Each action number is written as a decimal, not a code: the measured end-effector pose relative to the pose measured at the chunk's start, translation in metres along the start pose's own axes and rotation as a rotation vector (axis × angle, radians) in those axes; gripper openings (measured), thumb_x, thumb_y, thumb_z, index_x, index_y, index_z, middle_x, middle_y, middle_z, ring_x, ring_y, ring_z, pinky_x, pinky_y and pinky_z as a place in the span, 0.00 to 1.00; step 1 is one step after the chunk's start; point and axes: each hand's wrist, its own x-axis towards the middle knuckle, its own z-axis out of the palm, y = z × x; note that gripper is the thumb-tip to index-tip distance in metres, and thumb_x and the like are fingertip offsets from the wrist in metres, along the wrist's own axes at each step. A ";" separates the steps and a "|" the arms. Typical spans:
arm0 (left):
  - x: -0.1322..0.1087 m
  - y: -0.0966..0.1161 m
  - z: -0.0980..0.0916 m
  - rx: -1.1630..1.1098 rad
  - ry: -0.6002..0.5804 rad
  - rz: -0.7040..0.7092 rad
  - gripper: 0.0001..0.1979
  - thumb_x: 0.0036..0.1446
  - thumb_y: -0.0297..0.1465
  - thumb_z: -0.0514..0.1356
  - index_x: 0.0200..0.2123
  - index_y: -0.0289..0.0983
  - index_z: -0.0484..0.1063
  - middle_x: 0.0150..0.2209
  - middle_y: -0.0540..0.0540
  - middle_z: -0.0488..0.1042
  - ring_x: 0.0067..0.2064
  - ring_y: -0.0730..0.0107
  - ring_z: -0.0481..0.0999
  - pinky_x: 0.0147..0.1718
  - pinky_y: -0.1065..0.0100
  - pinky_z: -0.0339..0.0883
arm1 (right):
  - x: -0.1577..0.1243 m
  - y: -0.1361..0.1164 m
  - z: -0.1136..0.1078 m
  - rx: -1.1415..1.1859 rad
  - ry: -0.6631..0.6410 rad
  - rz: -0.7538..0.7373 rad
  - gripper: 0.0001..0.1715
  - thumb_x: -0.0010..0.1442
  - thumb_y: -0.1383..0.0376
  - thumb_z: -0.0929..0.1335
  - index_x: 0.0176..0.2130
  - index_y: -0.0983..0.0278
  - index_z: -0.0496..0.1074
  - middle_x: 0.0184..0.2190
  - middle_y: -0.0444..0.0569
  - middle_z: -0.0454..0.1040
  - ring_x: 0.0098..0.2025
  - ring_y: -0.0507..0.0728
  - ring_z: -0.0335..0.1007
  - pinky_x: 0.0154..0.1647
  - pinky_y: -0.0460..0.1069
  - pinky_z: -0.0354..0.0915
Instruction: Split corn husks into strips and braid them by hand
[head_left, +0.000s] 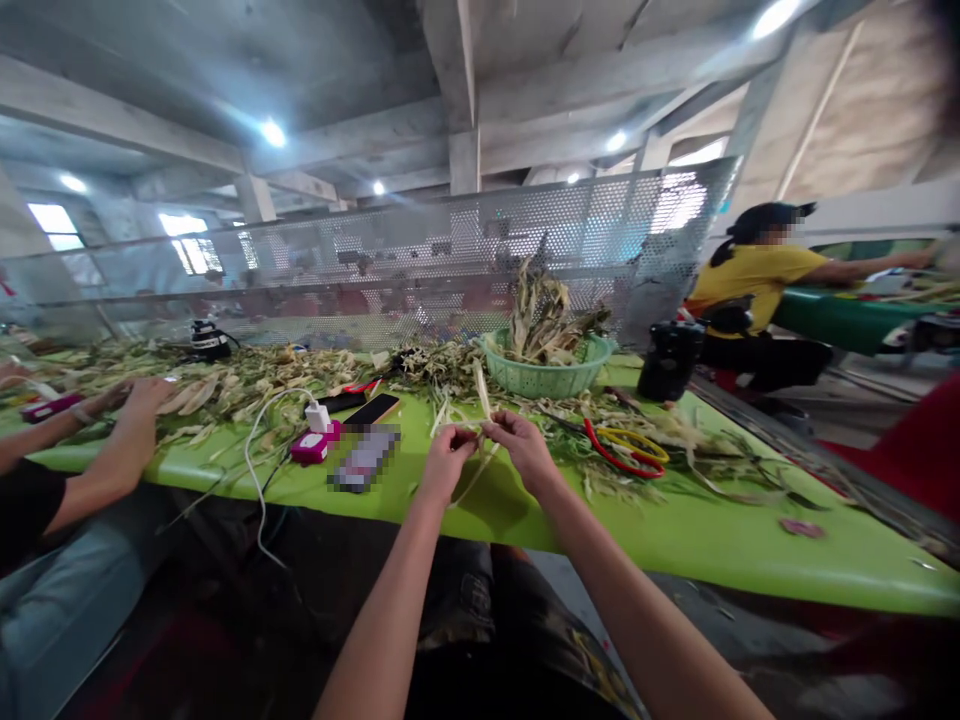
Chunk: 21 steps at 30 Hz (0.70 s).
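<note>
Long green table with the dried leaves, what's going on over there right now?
At the long green table, the camera wearer pinches a pale, thin strip of dried plant material in the left hand and right hand. A light green plastic basket holding dried leaves stands beyond them; scissors with red and yellow handles lie to the right. Off left, a co-worker's hand is by more dried plant pieces.

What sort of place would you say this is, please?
It looks like a workshop, perhaps a small factory, for handling dried plants: a long green table is strewn with dried leaves, a person in yellow sits at another workplace, and concrete beams run overhead.
</note>
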 end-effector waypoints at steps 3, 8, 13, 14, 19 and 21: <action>-0.002 0.004 0.001 -0.073 -0.029 0.011 0.09 0.52 0.31 0.61 0.38 0.37 0.74 0.37 0.47 0.75 0.41 0.69 0.72 0.45 0.67 0.63 | 0.000 0.001 -0.001 -0.149 -0.033 -0.051 0.15 0.50 0.53 0.71 0.30 0.63 0.72 0.25 0.44 0.72 0.30 0.56 0.67 0.34 0.50 0.63; 0.001 -0.001 0.001 -0.157 -0.061 -0.011 0.14 0.53 0.35 0.62 0.43 0.38 0.74 0.42 0.45 0.76 0.46 0.66 0.73 0.51 0.65 0.62 | 0.000 0.002 0.000 -0.330 -0.099 -0.200 0.11 0.53 0.57 0.69 0.33 0.61 0.77 0.32 0.48 0.76 0.36 0.59 0.70 0.39 0.52 0.64; 0.003 -0.004 0.001 -0.070 -0.012 0.017 0.13 0.54 0.37 0.61 0.41 0.37 0.73 0.36 0.48 0.73 0.36 0.72 0.70 0.39 0.69 0.63 | 0.000 0.003 0.001 -0.258 -0.097 -0.182 0.12 0.54 0.59 0.67 0.37 0.61 0.76 0.34 0.48 0.78 0.37 0.59 0.72 0.41 0.52 0.65; 0.002 -0.003 0.001 -0.050 -0.010 0.021 0.12 0.54 0.38 0.60 0.39 0.37 0.73 0.33 0.49 0.71 0.34 0.73 0.68 0.37 0.70 0.62 | 0.001 0.004 0.001 -0.249 -0.082 -0.159 0.12 0.54 0.59 0.68 0.37 0.61 0.76 0.33 0.48 0.78 0.36 0.59 0.73 0.40 0.52 0.65; -0.001 0.002 0.001 -0.019 -0.010 -0.011 0.13 0.54 0.41 0.60 0.32 0.36 0.69 0.25 0.54 0.61 0.27 0.77 0.60 0.27 0.72 0.54 | 0.001 0.006 -0.001 -0.343 -0.014 -0.126 0.10 0.52 0.57 0.69 0.30 0.62 0.73 0.26 0.46 0.76 0.29 0.57 0.70 0.32 0.50 0.62; -0.002 0.002 0.001 -0.009 -0.001 -0.019 0.14 0.54 0.43 0.60 0.31 0.36 0.68 0.24 0.55 0.59 0.25 0.77 0.57 0.25 0.72 0.51 | 0.000 0.005 -0.001 -0.389 -0.009 -0.144 0.10 0.53 0.57 0.68 0.29 0.62 0.72 0.25 0.46 0.75 0.28 0.57 0.68 0.31 0.50 0.61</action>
